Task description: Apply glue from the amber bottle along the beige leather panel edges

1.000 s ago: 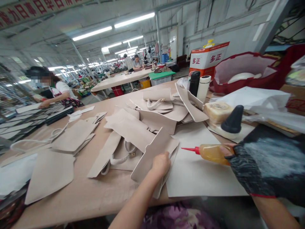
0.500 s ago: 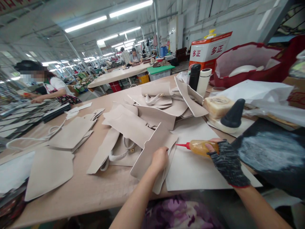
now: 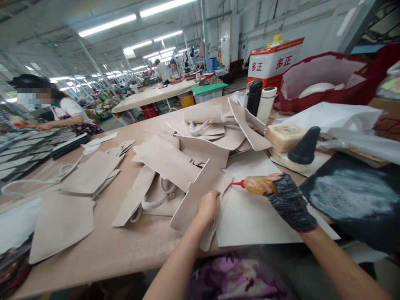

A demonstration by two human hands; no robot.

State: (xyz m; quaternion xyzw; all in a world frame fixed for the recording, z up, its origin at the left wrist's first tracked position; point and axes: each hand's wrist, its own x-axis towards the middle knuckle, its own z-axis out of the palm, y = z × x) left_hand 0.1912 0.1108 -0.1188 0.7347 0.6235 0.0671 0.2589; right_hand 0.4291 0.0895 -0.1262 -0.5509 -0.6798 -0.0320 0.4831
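My left hand (image 3: 208, 205) grips the near end of a long beige leather piece (image 3: 200, 187) that lies tilted on the table. My right hand (image 3: 286, 199), in a dark fingerless glove, holds a yellow glue bottle (image 3: 254, 184) whose red nozzle almost touches the upper edge of that piece. Under the bottle lies a large pale sheet (image 3: 253, 212). Behind the piece is a pile of beige bag parts (image 3: 175, 160) with handles and gold fittings.
A black cone (image 3: 304, 146) and a tan block (image 3: 284, 136) stand at the right, with a black and a white flask (image 3: 261, 104) behind. A red bag (image 3: 325, 83) and a white-red canister (image 3: 270, 62) sit further back. A co-worker (image 3: 59, 114) works at the left.
My right hand has carried the glue bottle leftwards until its nozzle reaches the beige piece. My left hand has kept its grip on the piece.
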